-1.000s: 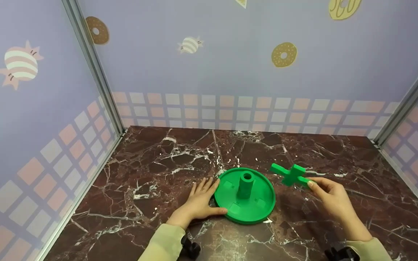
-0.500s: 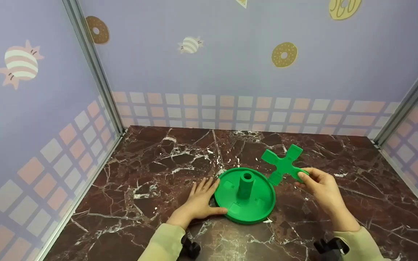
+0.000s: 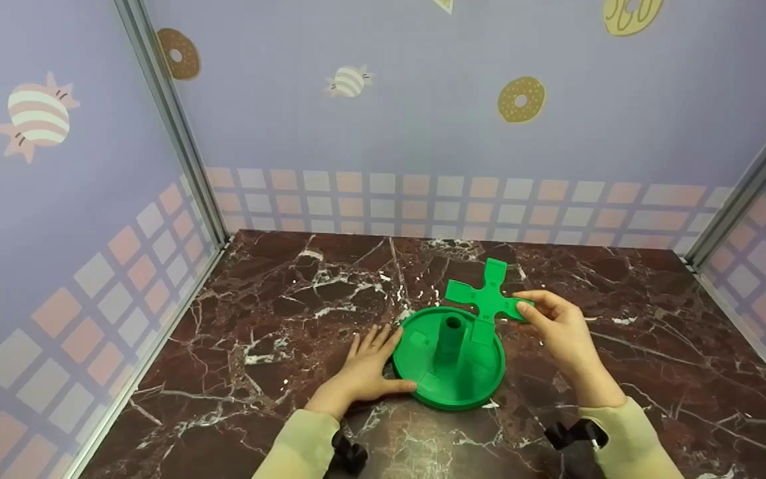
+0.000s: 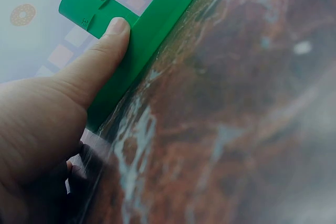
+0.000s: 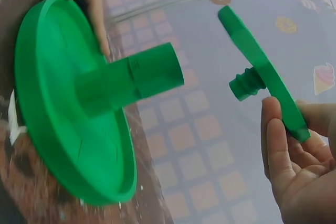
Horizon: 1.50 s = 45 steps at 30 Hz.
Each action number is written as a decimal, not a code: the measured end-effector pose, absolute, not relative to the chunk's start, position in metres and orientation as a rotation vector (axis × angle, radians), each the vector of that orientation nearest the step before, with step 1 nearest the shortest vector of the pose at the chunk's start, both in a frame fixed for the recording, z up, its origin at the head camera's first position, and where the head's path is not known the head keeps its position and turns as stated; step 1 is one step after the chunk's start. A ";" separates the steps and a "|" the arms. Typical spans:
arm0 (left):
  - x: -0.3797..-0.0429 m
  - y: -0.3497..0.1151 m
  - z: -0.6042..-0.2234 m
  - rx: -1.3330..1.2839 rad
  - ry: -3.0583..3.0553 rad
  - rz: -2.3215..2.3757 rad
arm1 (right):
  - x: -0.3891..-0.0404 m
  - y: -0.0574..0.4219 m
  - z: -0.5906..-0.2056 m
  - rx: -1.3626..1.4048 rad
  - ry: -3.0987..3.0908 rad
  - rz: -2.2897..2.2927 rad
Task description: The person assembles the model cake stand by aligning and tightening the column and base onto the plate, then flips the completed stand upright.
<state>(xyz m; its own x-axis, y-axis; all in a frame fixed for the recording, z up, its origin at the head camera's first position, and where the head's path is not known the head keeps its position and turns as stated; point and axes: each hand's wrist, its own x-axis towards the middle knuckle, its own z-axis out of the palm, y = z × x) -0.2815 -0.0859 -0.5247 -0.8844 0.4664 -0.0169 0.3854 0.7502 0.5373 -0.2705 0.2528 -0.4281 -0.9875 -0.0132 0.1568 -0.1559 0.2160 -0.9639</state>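
Note:
A round green tray [image 3: 416, 379] with a raised rim and a hollow upright post [image 3: 449, 342] at its centre sits on the table. My left hand [image 3: 364, 374] lies spread at its left edge, the thumb [image 4: 105, 48] resting against the rim. My right hand [image 3: 559, 326] pinches one arm of a flat green cross-shaped piece [image 3: 491, 299] between thumb and fingers. That piece hangs above the tray's back right side, apart from the post. In the right wrist view a short ribbed plug [image 5: 247, 84] sticks out from its underside toward the post.
The dark red marble tabletop [image 3: 276, 299] carries white veins and small pale specks. Purple printed panels [image 3: 383, 133] stand behind and at both sides, joined by metal corner posts [image 3: 170, 120]. A black wrist mount [image 3: 576, 434] sits at the right sleeve.
My right hand has carried the cross-shaped piece leftward to above the tray, tilting its flat face toward the head camera. The left hand and the tray have stayed put.

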 end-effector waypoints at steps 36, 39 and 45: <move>-0.282 -0.084 -0.524 0.681 2.807 0.788 | -0.301 0.219 -0.452 0.096 -2.331 2.246; -0.282 -0.084 -0.524 0.683 2.809 0.788 | -0.302 0.219 -0.455 0.100 -2.345 2.240; -0.282 -0.085 -0.524 0.685 2.813 0.792 | -0.301 0.220 -0.455 0.123 -2.359 2.254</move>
